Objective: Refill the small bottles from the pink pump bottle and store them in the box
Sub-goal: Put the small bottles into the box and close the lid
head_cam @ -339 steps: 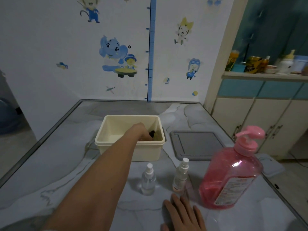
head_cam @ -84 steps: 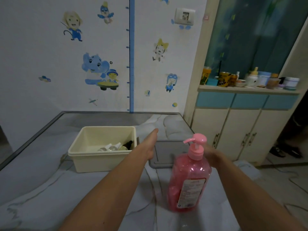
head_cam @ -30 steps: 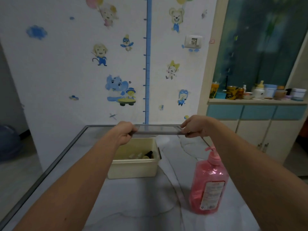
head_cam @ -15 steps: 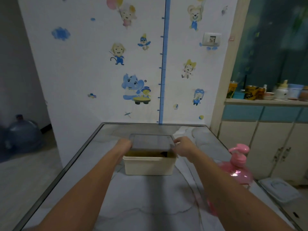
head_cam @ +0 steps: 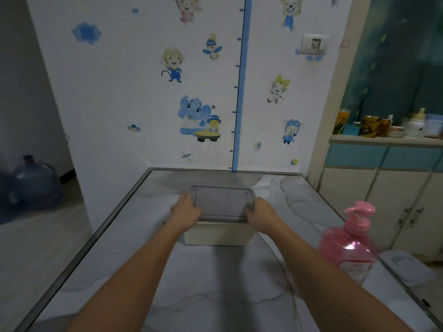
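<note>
Half a second ago the grey lid [head_cam: 221,204] hung just above the cream box [head_cam: 219,234], with a dark gap showing under its near edge; now it lies flat across the rim and the gap is gone. Since the earlier frames the small bottles have gone from the desk [head_cam: 211,281] into the box, so they are hidden under the lid here. The left hand [head_cam: 185,213] has its grip curled over the lid's left edge, and the right hand [head_cam: 261,215] has its grip curled over the right edge, both pinching the lid from the sides.

By the look of it the storing step is all but finished. Only pressing the lid home remains, and whether it has seated fully on all sides cannot be told from this view.

The pink pump bottle [head_cam: 348,248] stands upright on the desk to the right, well apart from the box. It carries a pale label low on its front, but the writing is too blurred to read, and no brand can be made out.
</note>
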